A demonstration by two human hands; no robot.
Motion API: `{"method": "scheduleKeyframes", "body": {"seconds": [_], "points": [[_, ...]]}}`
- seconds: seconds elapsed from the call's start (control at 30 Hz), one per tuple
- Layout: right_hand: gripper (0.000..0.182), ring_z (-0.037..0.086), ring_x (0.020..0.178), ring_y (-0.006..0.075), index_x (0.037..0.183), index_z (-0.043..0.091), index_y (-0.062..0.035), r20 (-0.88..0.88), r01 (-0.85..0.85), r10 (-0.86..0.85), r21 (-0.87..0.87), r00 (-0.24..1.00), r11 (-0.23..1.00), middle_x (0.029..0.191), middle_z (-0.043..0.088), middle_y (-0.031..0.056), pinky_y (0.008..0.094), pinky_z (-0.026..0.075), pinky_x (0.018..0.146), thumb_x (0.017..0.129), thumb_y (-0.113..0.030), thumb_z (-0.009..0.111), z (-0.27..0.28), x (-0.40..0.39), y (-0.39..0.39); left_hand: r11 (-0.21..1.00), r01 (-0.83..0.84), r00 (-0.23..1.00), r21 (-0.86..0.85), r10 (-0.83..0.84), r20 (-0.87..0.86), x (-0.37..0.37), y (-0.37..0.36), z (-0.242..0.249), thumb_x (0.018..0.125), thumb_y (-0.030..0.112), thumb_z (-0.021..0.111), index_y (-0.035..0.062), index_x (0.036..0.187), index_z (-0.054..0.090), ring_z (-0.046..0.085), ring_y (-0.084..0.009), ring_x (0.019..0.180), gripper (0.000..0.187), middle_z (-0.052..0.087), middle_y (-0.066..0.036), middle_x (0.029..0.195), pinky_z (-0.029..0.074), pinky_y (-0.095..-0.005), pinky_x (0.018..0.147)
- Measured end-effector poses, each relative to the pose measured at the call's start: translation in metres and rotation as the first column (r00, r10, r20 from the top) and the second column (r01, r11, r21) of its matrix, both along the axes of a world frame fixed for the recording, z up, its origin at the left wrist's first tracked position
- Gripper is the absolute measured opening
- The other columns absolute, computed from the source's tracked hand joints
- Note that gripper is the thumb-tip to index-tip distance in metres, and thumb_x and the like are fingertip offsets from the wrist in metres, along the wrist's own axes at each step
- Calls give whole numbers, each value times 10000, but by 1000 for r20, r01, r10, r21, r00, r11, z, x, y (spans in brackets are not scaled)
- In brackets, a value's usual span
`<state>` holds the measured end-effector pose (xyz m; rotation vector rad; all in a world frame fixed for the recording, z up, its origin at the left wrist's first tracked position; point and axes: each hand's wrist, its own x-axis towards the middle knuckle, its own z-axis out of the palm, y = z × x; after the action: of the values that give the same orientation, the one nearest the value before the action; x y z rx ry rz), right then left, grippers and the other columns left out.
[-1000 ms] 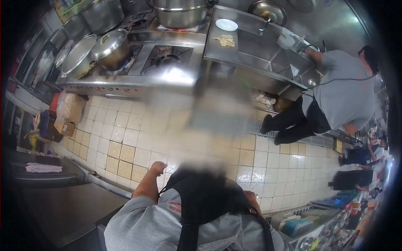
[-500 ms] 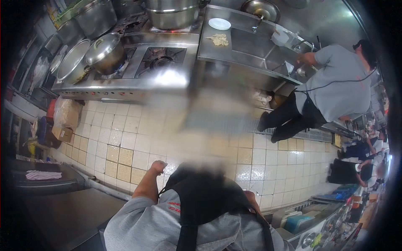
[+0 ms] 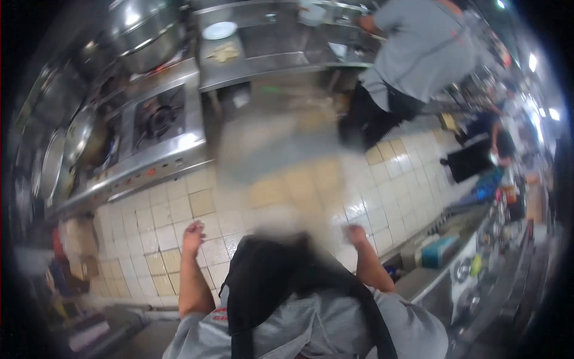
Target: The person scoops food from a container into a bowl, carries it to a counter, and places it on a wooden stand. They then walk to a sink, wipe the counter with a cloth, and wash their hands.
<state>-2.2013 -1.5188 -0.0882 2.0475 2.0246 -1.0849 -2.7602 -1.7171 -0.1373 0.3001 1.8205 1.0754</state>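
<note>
My left hand hangs in the air over the tiled floor, in front of the stove. Its fingers are loosely bent and apart, with nothing visible in them. On the other side of my black apron, my right hand is also held out above the floor tiles. Motion smears its fingers, and I see no object in it. Neither hand touches anything around it. A blurred patch covers the middle of the view and hides part of the floor.
A gas stove with large pots stands ahead on the left. Beside it a steel counter bears a white plate and pale food pieces. A co-worker stands at the sink. Counters with containers line the right.
The view has swung to the right, so the stove and sink sit further left. My right hand has come into view, and both arms are now held out from my body.
</note>
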Motion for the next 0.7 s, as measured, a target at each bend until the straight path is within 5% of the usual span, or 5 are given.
{"method": "scheduleKeyframes", "body": {"seconds": [0.1, 0.3, 0.47, 0.63, 0.7], "points": [[307, 600, 667, 166, 870, 654, -38, -208, 112, 3, 538, 978, 836, 744, 641, 89, 314, 465, 630, 883, -303, 500, 73, -7, 33, 964, 59, 984, 260, -12, -180, -21, 47, 86, 847, 223, 590, 90, 1183, 540, 583, -108, 835, 365, 605, -20, 991, 434, -247, 618], [157, 548, 835, 90, 971, 646, -31, -694, 467, 141, 606, 706, 645, 927, 632, 37, 224, 429, 735, 837, -103, 607, 301, -22, 74, 730, 348, 813, 588, 77, -577, 22, 125, 333, 867, 161, 560, 36, 1194, 538, 518, -189, 1102, 350, 560, -106, 1188, 364, -333, 987], [209, 575, 843, 209, 972, 611, 51, 12, 74, 635, 991, 772, -109, 944, 612, 171, 298, 450, 770, 794, 30, 504, 476, -30, 13, 119, 793, 576, 598, 175, -798, 55, 131, 464, 869, 123, 385, -84, 1255, 413, 386, -391, 1225, 440, 405, -282, 1292, 267, -458, 1045], [413, 604, 829, 272, 1148, 494, 75, 327, -248, 835, 939, 443, -236, 940, 583, 249, 346, 492, 737, 906, -257, 448, 570, -34, -47, 126, 990, -5, 56, 443, -897, 123, 109, 574, 924, 411, 367, 217, 1401, 254, 354, -410, 1233, 527, 285, -175, 1390, 355, -447, 1013], [409, 600, 820, 266, 1147, 495, 70, 425, -175, 786, 904, 449, -389, 937, 582, 242, 341, 491, 728, 906, -257, 448, 580, -49, -60, -45, 995, 96, 85, 538, -838, 137, 106, 582, 921, 416, 372, 217, 1395, 262, 354, -406, 1230, 526, 291, -171, 1385, 352, -447, 1011]]}}
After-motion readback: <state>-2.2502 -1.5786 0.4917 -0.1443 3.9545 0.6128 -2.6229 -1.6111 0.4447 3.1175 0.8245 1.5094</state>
